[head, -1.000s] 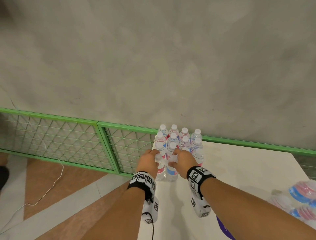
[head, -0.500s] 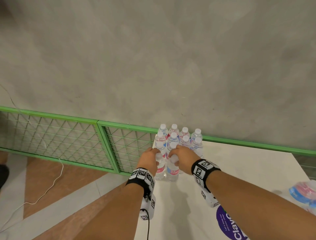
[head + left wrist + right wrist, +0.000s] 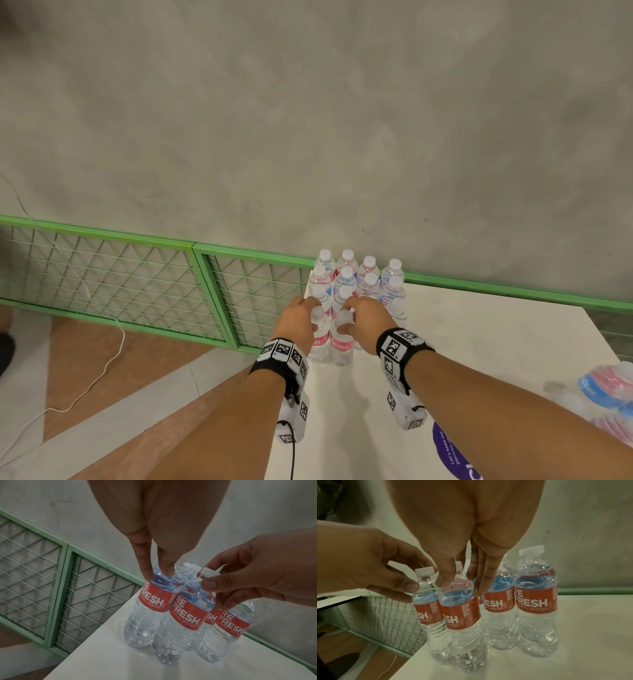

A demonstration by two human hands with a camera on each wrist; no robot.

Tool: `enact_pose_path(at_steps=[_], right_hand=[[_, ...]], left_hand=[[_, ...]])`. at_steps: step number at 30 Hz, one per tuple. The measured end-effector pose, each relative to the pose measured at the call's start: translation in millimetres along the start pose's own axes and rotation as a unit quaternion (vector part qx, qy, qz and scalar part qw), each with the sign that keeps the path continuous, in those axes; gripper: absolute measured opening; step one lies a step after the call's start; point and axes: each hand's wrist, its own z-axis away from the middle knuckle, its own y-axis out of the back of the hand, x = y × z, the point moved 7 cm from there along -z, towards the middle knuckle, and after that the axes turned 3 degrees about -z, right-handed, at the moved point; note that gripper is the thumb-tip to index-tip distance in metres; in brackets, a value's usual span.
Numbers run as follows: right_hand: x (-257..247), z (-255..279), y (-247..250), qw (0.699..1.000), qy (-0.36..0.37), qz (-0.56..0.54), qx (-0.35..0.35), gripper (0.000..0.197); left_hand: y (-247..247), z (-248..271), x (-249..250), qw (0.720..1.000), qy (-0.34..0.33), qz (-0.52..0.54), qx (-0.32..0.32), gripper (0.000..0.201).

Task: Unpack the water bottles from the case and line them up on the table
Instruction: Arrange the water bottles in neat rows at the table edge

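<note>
Standing two more bottles at the front of the block, the left hand [image 3: 297, 322] is pinching one bottle [image 3: 318, 337] by its shoulder while the right hand [image 3: 364, 323] is pinching its neighbour [image 3: 340, 344]. Behind them, about ten upright bottles [image 3: 358, 275] are crowding the worktop [image 3: 479, 342] corner; the wrapped case [image 3: 608, 394] is lying at the right edge with bottles left inside.

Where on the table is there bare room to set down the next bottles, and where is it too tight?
Free: the table surface between the standing bottles and the wrapped case at the right edge, and the strip toward the person, between the forearms. Crowded: the far left corner, where the bottles stand packed by the green fence, with the left hand and right hand on the front pair.
</note>
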Motion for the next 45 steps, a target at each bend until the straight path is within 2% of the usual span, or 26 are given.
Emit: enact_pose_path(at_steps=[8, 10, 12, 14, 16, 19, 22, 25, 28, 30, 34, 37, 40, 43, 45], right_hand=[[7, 11, 4, 0.999, 0.0, -0.036, -0.004, 0.048], [17, 23, 14, 0.996, -0.026, -0.088, 0.01, 0.042], [35, 41, 28, 0.988, -0.055, -0.138, 0.033, 0.031], [56, 66, 43, 0.984, -0.072, -0.158, 0.044, 0.022], [76, 99, 60, 0.983, -0.076, -0.157, 0.05, 0.016], [107, 162, 92, 0.981, -0.079, -0.164, 0.06, 0.011], [143, 228, 123, 0.976, -0.107, -0.163, 0.098, 0.011], [185, 285, 151, 0.971, -0.152, -0.101, 0.157, 0.013], [227, 330, 167, 0.958, -0.205, -0.044, 0.193, 0.022], [246, 352, 169, 0.955, -0.228, -0.01, 0.189, 0.032], [276, 381, 157, 0.957, -0.262, 0.022, 0.121, 0.052], [290, 389, 145, 0.964, -0.248, 0.017, 0.096, 0.064], [288, 387, 142, 0.964, -0.241, 0.034, 0.105, 0.064], [287, 381, 140, 0.964, -0.244, 0.022, 0.108, 0.06], [290, 378, 139, 0.964, -0.244, 0.011, 0.109, 0.053]], left_hand=[[-3, 8, -5, 0.999, 0.023, 0.021, -0.019, 0.066], [1, 16, -6, 0.997, 0.039, 0.065, 0.01, 0.065], [8, 29, -3, 0.99, 0.034, 0.113, 0.071, 0.053], [9, 48, 9, 0.98, 0.007, 0.154, 0.129, 0.04], [0, 69, 29, 0.972, -0.029, 0.185, 0.145, 0.035], [-33, 99, 73, 0.966, -0.086, 0.218, 0.108, 0.035], [-78, 122, 128, 0.964, -0.127, 0.232, 0.014, 0.033], [-122, 138, 186, 0.958, -0.177, 0.212, -0.079, 0.029], [-155, 143, 241, 0.948, -0.218, 0.187, -0.136, 0.035], [-171, 141, 269, 0.948, -0.219, 0.175, -0.152, 0.047], [-197, 124, 318, 0.955, -0.213, 0.143, -0.151, 0.073], [-221, 110, 336, 0.957, -0.195, 0.111, -0.185, 0.08], [-237, 105, 340, 0.958, -0.163, 0.107, -0.212, 0.065], [-230, 105, 333, 0.963, -0.141, 0.14, -0.181, 0.033], [-222, 109, 323, 0.96, -0.139, 0.165, -0.177, 0.026]])
